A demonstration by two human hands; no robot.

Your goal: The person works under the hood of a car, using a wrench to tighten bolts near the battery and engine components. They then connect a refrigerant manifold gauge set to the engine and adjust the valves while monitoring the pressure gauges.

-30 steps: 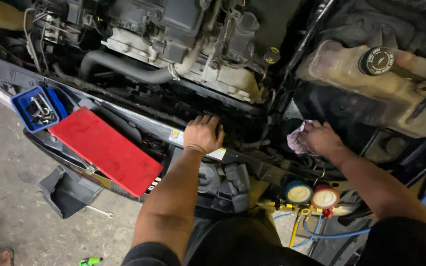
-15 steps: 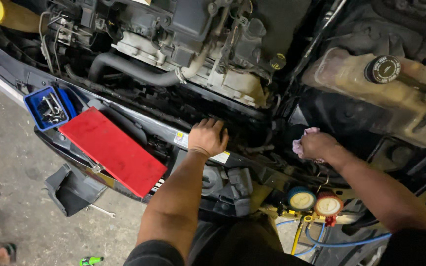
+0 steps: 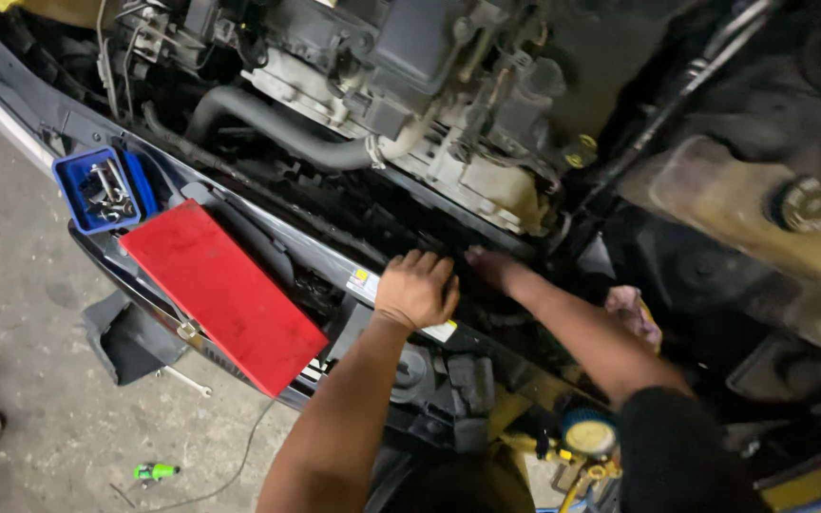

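The left hand (image 3: 417, 288) lies knuckles-up on the front crossmember (image 3: 282, 242) of an open engine bay, fingers curled over its inner edge into the dark gap behind; whether they grip anything there cannot be told. The right hand (image 3: 488, 266) reaches into the same gap just beside the left, its fingers stretched forward and low in shadow, so what it touches cannot be made out. The two hands are close, almost touching at the fingertips.

A white sticker (image 3: 363, 281) sits on the crossmember just left of the left hand. A pink rag (image 3: 634, 313) lies beyond the right forearm, near the elbow. Ahead of the hands stands the engine (image 3: 401, 85), with a thick black hose (image 3: 273, 128) curving across its front and a yellow cap (image 3: 582, 152) at its right. Further right is a yellowed tank (image 3: 715, 199) with a round black cap (image 3: 808, 204).

On the crossmember, well left of the hands, rests a flat red case (image 3: 220, 294), tilted along the bar. Just beyond it a blue tray (image 3: 70, 190) holds small metal tools. Below the arms, near the body, hangs a gauge set (image 3: 589, 437) with yellow fittings. On the concrete floor (image 3: 30, 399) lie a small green tool (image 3: 156, 471) and a thin metal rod (image 3: 182, 380).
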